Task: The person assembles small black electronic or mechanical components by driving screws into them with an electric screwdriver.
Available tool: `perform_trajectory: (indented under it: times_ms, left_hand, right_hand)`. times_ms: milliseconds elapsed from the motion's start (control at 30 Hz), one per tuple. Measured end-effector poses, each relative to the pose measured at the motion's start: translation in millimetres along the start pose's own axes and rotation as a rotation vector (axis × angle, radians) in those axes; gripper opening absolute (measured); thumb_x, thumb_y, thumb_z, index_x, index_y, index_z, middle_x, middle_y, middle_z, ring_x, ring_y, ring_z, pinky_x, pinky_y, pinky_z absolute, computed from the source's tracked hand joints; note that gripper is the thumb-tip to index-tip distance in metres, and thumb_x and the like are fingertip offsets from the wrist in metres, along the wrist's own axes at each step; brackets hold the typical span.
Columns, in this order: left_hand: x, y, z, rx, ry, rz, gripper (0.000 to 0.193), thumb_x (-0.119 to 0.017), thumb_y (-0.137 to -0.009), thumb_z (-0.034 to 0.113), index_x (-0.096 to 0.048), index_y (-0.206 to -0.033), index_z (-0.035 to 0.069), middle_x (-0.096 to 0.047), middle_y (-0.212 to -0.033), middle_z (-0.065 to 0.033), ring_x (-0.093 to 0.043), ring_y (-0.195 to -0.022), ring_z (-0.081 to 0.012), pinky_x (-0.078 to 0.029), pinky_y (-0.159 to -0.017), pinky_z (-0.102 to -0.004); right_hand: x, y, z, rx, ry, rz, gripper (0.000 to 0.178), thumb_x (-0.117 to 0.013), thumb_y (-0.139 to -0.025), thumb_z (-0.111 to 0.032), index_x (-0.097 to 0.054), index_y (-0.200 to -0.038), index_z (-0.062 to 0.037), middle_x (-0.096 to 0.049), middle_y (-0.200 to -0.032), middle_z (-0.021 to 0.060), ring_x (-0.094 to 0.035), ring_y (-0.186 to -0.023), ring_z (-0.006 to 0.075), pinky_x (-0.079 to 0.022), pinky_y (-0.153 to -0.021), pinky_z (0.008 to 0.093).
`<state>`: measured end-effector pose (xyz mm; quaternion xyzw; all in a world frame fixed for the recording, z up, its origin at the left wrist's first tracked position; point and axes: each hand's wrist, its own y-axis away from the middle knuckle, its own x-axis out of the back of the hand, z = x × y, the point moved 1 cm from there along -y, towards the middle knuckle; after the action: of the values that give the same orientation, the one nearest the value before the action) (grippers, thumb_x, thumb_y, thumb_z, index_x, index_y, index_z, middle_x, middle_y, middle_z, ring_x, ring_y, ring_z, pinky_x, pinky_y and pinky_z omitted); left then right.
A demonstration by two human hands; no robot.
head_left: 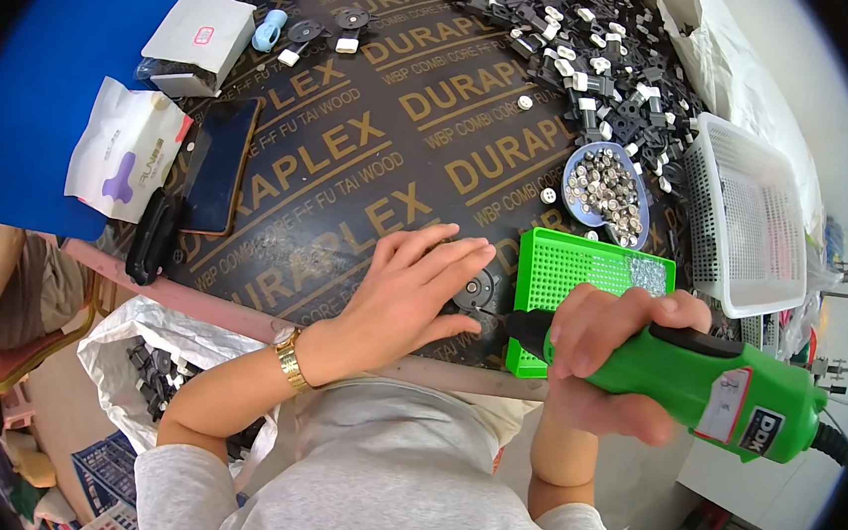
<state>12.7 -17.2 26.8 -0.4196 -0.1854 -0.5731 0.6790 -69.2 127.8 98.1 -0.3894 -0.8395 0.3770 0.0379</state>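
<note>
In my right hand [627, 346] is a green electric screwdriver [683, 385], held nearly level with its black nose pointing left. Its thin bit reaches to a round black plastic part [477, 291] on the table; whether it sits in a screw, I cannot make out. My left hand [417, 284] lies over that part's left side, thumb and index finger to either side of it, steadying it against the table. Part of it is hidden under the palm. Beneath the screwdriver's nose stands a green perforated tray [584, 263] with small silvery screws [647, 274] at its far right corner.
A blue bowl [570, 202] of small metal-and-white rollers stands beyond the tray. Behind it spreads a pile of black and white parts [600, 55]. A white basket [703, 202] is at right. Two similar round parts [352, 20], a box [198, 38] and a phone [221, 164] lie left.
</note>
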Motion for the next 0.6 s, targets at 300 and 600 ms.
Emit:
perform_trajectory:
  times_ms: [300, 600]
  left_hand:
    - [-12.6, 3.8, -7.8, -0.003, 0.028, -0.018, 0.054, -0.07, -0.076, 0.025, -0.051, -0.124, 0.009, -0.056, -0.116, -0.0051, -0.046, -0.117, -0.0246, -0.032, -0.096, -0.0407]
    - [-11.2, 3.3, -16.5, 0.042, 0.203, 0.006, 0.051, -0.072, -0.073, 0.021, -0.052, -0.117, 0.008, -0.054, -0.107, -0.0057, -0.047, -0.108, -0.025, -0.033, -0.092, -0.0394]
  right_hand:
    - [-2.1, 10.6, 10.9, -0.15, 0.0, 0.008, 0.074, -0.071, -0.063, -0.052, -0.041, -0.111, -0.0054, -0.055, -0.064, 0.0028, -0.052, -0.056, 0.0135, -0.042, -0.055, 0.0256]
    - [-33.7, 0.1, 25.6, -0.317, 0.238, 0.075, 0.053, -0.079, -0.072, -0.023, -0.043, -0.105, -0.0029, -0.046, -0.06, 0.0032, -0.042, -0.046, 0.0117, -0.034, -0.042, 0.0241]
